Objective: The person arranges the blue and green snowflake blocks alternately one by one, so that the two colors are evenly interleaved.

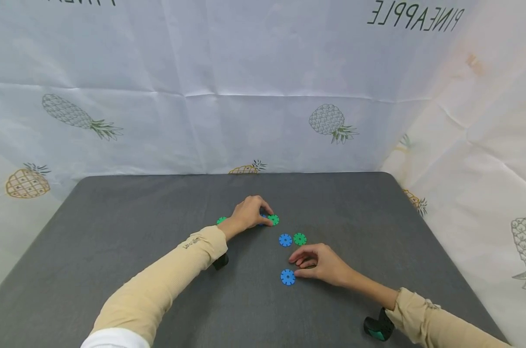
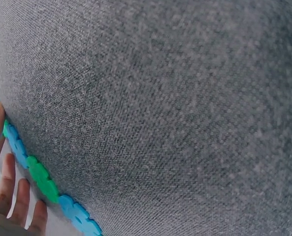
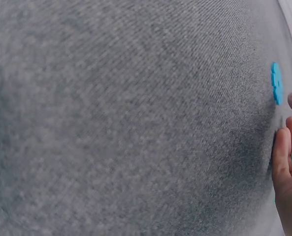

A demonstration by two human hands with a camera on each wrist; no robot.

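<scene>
- Head view: the left hand (image 1: 247,212) pinches the green end disc (image 1: 274,220) between thumb and forefinger, at half past three from the knuckles; a blue neighbour disc (image 1: 263,220) peeks out at its nine o'clock, mostly covered by the hand.
- Head view: a green far disc (image 1: 221,220) shows between eight and nine o'clock of the left hand, partly hidden by the wrist.
- Head view: the right hand (image 1: 321,263) is released, fingers loosely bent and thumb parted from them; a blue lone disc (image 1: 287,277) lies just beside the thumb, between eight and nine o'clock of the hand.
- Head view: a blue disc and green disc pair (image 1: 285,240) lies on the grey table (image 1: 332,203) at ten o'clock of the right hand.
- Left wrist view: a row of discs (image 2: 42,179), blue and green by turns, runs edge to edge from seven to nine o'clock, the thumb over its upper end.
- Right wrist view: the blue lone disc sits at half past two, the right hand at half past three; slivers of green show by the fingers, too hidden to make out.
</scene>
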